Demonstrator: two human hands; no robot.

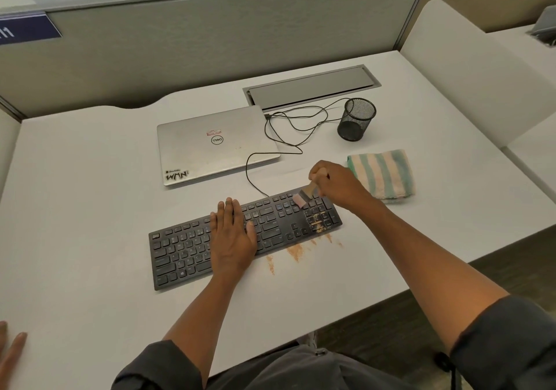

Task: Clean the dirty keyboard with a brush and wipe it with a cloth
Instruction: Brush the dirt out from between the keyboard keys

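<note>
Grey sleeves [156, 365] frame the bottom edge, and another person's fingertips [12, 350] rest at the white bench's [75, 194] far-left corner. Left hand [231, 233] lies flat, fingers straight and relaxed, pressing the middle of the black keyboard [180, 254]. Orange-brown dust [296, 252] streaks the bench before it (some clings to the number pad). Right hand [334, 185] grips a small brush [304, 198], bristles on the keys. Striped cloth [382, 174] lies folded just right. Behind sit a shut laptop [210, 146] and a mesh cup [356, 119].
</note>
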